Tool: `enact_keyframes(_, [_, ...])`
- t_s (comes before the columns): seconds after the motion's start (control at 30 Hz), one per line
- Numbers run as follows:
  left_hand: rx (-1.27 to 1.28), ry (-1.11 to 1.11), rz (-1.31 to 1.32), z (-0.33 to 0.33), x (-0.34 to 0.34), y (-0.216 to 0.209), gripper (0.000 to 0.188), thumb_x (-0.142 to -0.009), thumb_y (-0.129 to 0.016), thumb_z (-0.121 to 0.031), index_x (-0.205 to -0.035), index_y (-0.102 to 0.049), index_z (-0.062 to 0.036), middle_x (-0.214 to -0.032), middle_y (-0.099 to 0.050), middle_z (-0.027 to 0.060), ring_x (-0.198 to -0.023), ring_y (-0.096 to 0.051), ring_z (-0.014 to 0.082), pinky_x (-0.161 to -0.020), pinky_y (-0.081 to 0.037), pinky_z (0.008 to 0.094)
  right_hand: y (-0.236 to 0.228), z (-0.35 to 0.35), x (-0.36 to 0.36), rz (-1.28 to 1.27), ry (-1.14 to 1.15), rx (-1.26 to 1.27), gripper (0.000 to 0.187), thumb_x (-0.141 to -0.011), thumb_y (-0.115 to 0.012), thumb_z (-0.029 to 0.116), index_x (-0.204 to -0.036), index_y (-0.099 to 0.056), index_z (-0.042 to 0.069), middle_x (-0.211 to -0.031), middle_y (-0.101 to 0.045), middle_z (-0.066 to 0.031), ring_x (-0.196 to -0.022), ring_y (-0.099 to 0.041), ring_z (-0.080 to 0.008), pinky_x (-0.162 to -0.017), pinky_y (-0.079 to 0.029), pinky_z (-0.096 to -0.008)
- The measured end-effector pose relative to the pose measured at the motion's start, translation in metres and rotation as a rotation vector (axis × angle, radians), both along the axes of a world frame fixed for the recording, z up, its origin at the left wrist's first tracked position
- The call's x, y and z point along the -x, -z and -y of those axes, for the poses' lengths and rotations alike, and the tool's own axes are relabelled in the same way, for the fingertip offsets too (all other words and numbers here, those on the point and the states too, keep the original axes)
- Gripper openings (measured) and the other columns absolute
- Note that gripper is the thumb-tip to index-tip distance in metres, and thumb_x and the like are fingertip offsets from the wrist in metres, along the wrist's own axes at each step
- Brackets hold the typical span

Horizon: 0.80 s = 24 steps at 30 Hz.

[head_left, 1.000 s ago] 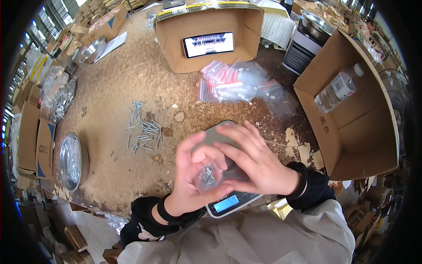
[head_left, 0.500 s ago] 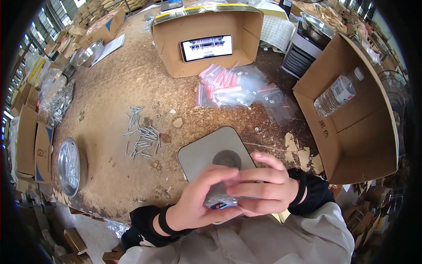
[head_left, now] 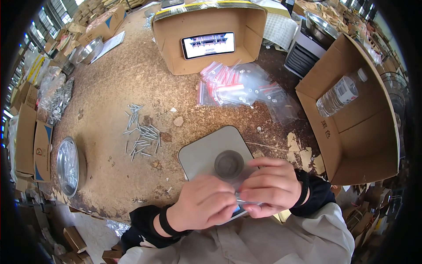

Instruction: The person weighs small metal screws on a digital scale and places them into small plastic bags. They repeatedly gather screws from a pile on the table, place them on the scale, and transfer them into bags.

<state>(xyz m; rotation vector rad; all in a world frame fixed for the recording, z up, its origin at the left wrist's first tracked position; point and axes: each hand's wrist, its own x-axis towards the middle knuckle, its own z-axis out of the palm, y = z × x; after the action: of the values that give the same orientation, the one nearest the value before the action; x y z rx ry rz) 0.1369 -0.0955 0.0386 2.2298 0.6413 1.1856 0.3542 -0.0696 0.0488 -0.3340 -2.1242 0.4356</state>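
Note:
Both of my hands are close together over the near part of a flat grey scale (head_left: 201, 154). Between them is a clear plastic bag (head_left: 239, 196), mostly covered by my fingers; its contents cannot be made out. My left hand (head_left: 204, 202) is closed with curled fingers on the bag's left side. From the other side my right hand (head_left: 272, 188) pinches it between thumb and fingers. A small round grey cup (head_left: 229, 164) sits on the scale, just beyond my hands. Left of the scale, several loose silvery screws or nails (head_left: 143, 137) lie on the worn tabletop (head_left: 101, 110).
Clear zip bags with red strips (head_left: 228, 88) lie beyond the scale. Behind them an open carton (head_left: 176, 61) holds a phone (head_left: 208, 45). At right, another carton (head_left: 360, 145) contains a water bottle (head_left: 340, 94). A metal bowl (head_left: 69, 167) with plastic-wrapped contents stands at left.
My left fingers have curled in from a more open pose, and my right hand has closed into a pinch on the bag. The grey cup on the scale now shows fully.

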Motion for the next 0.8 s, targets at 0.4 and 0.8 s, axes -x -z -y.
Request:
enact_keyframes(0.4, [-0.218, 0.045, -0.122, 0.007, -0.001, 0.004, 0.018, -0.077, -0.073, -0.015, -0.087, -0.059, -0.0115, -0.079, -0.056, -0.0018, -0.06, -0.056, 0.0127, -0.054, -0.043, 0.0262, 0.006, 0.001, 0.008, -0.074, -0.268, 0.315, 0.011, -0.074, -0.071, 0.0, -0.081, -0.063, 0.003, -0.077, -0.062, -0.0075, -0.065, -0.062, -0.0277, -0.067, -0.057, -0.0374])
enact_keyframes(0.8, [-0.074, -0.031, 0.117, 0.003, 0.034, -0.006, 0.01, -0.08, -0.067, -0.01, -0.079, -0.058, -0.0052, -0.069, -0.057, 0.0061, -0.058, -0.055, 0.0218, -0.056, -0.045, 0.0326, 0.002, -0.006, -0.002, -0.1, -0.3, 0.309, 0.005, -0.08, -0.07, 0.004, -0.082, -0.065, 0.005, -0.073, -0.065, -0.0045, -0.06, -0.063, -0.0206, -0.073, -0.058, -0.0401])
